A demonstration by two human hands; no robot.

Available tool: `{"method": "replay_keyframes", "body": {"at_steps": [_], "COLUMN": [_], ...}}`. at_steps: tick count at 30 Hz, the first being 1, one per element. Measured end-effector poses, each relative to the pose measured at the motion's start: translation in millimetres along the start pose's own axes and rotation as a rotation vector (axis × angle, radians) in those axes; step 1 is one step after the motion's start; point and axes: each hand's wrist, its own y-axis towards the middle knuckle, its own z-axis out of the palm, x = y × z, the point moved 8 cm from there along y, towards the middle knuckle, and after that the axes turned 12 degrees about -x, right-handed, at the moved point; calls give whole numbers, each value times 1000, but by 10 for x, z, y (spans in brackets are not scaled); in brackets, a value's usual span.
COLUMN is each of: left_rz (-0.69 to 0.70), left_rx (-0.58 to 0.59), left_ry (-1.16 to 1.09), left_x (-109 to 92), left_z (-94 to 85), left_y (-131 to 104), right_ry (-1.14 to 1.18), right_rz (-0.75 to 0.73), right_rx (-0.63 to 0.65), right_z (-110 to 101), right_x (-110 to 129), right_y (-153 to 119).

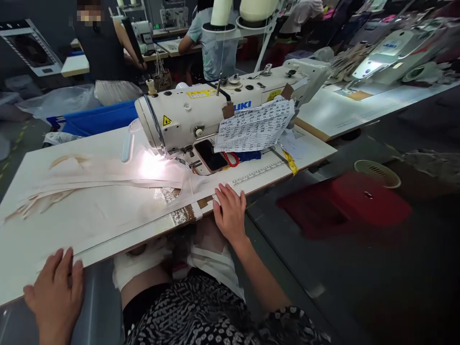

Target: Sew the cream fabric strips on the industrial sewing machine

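My left hand (57,287) rests on the front edge of the white sewing table (89,215), fingers apart and holding nothing. Farther right, my right hand (230,211) lies at the same edge with its fingers stretched out, beside brown tape on the tabletop. Between and beyond my hands stands a white sewing machine (187,115), its lamp lighting the needle area. Pale fabric strips (108,184) run from the needle area to the left across the table. The fabric's end under the machine head is washed out by glare.
A phone (211,155) and red-handled scissors (232,159) lie by the machine. A handwritten sheet (257,127) hangs on its front. A yellow tape measure (290,163) hangs over the edge. A red stool (366,199) stands right. Other people sit and stand behind the table.
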Motion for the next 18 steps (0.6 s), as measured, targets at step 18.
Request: {"method": "replay_keyframes", "body": {"at_steps": [18], "left_rz": [-338], "left_rx": [-154], "left_ry": [-253], "left_x": [320], "left_z": [-110], "left_y": [808], "right_ry": [38], "right_rz": [-371], "right_rx": [-92], "right_z": [-45], "right_x": [164], "right_y": [316]}}
